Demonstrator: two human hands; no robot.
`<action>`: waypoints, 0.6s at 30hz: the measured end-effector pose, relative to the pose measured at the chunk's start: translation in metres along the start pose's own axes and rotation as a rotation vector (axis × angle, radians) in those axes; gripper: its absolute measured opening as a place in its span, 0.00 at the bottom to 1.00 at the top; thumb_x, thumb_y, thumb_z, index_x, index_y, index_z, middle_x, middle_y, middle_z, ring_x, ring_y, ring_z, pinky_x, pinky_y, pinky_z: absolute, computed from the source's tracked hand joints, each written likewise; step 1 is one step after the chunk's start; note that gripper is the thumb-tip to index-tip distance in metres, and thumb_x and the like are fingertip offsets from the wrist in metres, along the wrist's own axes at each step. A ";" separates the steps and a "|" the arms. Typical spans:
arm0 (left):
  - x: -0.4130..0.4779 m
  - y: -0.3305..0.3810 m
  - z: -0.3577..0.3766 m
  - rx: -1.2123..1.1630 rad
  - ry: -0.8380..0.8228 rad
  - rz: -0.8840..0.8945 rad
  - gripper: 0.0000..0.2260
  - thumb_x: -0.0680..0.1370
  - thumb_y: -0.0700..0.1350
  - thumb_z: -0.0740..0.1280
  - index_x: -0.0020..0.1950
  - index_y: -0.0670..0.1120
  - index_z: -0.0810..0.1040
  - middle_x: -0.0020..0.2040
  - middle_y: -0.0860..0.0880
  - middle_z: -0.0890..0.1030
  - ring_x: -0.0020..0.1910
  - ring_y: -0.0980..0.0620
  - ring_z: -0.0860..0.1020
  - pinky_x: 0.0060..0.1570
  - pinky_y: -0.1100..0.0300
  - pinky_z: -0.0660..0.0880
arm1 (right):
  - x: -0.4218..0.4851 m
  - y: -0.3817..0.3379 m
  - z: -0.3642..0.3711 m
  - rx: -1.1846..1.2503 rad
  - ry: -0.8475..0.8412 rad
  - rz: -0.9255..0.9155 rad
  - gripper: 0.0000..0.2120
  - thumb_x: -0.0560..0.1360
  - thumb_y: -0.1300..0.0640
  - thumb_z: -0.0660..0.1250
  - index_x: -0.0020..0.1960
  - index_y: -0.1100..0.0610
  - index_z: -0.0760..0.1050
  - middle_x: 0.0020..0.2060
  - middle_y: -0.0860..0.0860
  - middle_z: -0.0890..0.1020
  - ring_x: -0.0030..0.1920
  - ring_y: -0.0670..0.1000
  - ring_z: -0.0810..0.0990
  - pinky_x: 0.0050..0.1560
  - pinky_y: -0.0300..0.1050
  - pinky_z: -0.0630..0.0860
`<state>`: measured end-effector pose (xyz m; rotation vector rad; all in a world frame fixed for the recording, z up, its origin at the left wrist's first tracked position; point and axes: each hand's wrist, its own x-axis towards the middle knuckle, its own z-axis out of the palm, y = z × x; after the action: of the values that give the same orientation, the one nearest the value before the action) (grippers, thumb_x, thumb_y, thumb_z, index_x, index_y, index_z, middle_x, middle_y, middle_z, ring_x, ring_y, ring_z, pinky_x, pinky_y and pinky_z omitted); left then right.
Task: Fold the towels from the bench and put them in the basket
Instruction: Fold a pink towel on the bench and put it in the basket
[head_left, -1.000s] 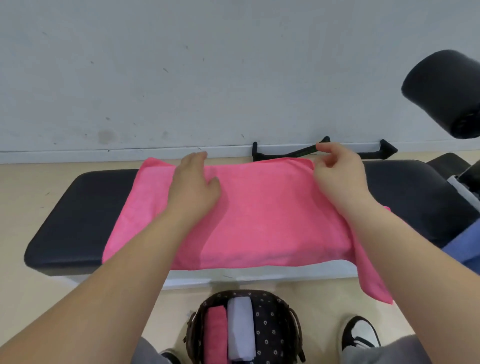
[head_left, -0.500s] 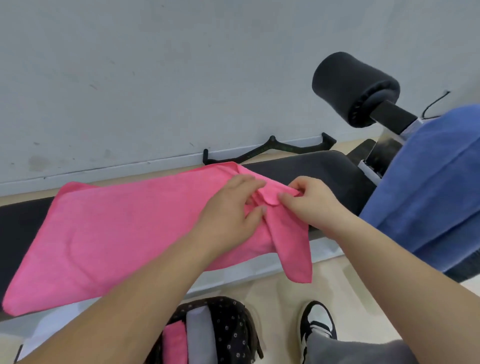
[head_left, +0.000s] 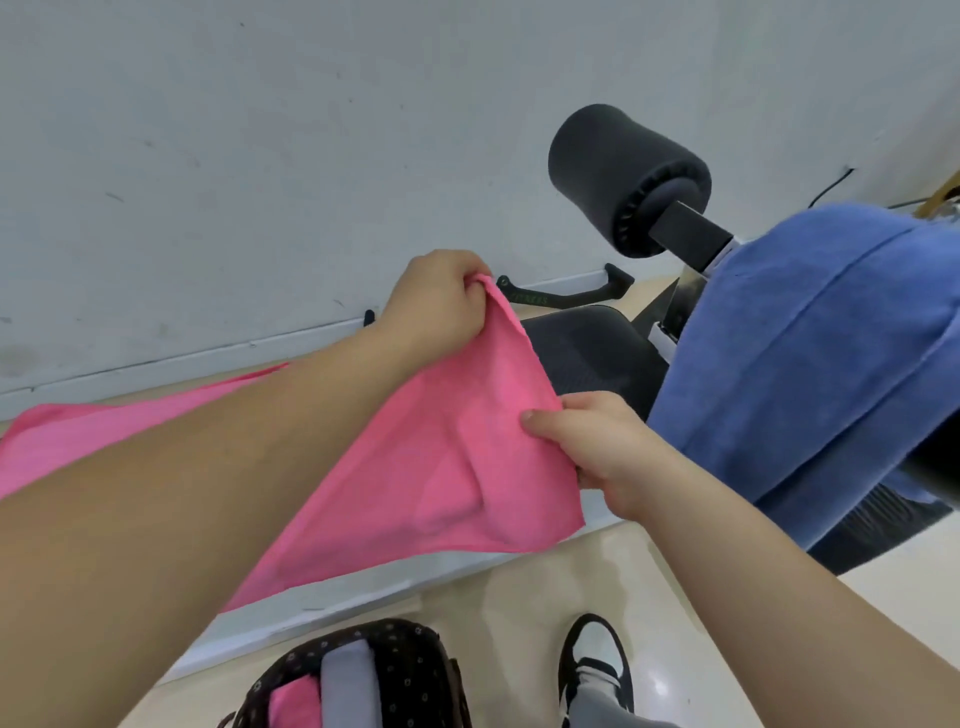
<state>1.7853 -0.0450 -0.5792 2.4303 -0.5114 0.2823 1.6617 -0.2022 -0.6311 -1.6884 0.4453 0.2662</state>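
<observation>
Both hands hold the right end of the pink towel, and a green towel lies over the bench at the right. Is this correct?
Not quite: in the head view that towel is blue, not green. Left hand and right hand do hold the pink towel.

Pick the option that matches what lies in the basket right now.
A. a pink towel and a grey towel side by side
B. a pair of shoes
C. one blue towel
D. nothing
A: the dotted basket holds a folded pink towel beside a folded grey towel.
</observation>
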 end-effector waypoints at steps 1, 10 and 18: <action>0.010 0.005 0.004 0.016 -0.009 -0.009 0.14 0.79 0.37 0.60 0.54 0.45 0.86 0.52 0.47 0.86 0.54 0.47 0.82 0.52 0.58 0.76 | 0.002 0.000 -0.003 -0.009 0.077 -0.041 0.12 0.79 0.56 0.70 0.53 0.65 0.82 0.45 0.56 0.86 0.42 0.54 0.82 0.44 0.48 0.78; 0.015 -0.002 0.057 0.095 -0.190 -0.130 0.19 0.78 0.39 0.67 0.69 0.45 0.76 0.65 0.43 0.76 0.61 0.43 0.78 0.59 0.53 0.75 | 0.012 0.013 -0.023 -0.221 0.339 -0.151 0.06 0.78 0.54 0.70 0.47 0.56 0.82 0.41 0.48 0.83 0.44 0.50 0.81 0.46 0.47 0.80; 0.020 0.028 0.082 0.258 -0.439 -0.204 0.18 0.79 0.63 0.65 0.39 0.49 0.73 0.40 0.49 0.77 0.43 0.47 0.74 0.43 0.55 0.69 | 0.010 0.017 -0.019 -0.290 0.136 -0.041 0.15 0.71 0.51 0.74 0.37 0.57 0.71 0.33 0.56 0.71 0.35 0.54 0.71 0.37 0.49 0.71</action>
<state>1.7976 -0.1223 -0.6210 2.7825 -0.4261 -0.2980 1.6614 -0.2248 -0.6475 -2.0053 0.4896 0.1928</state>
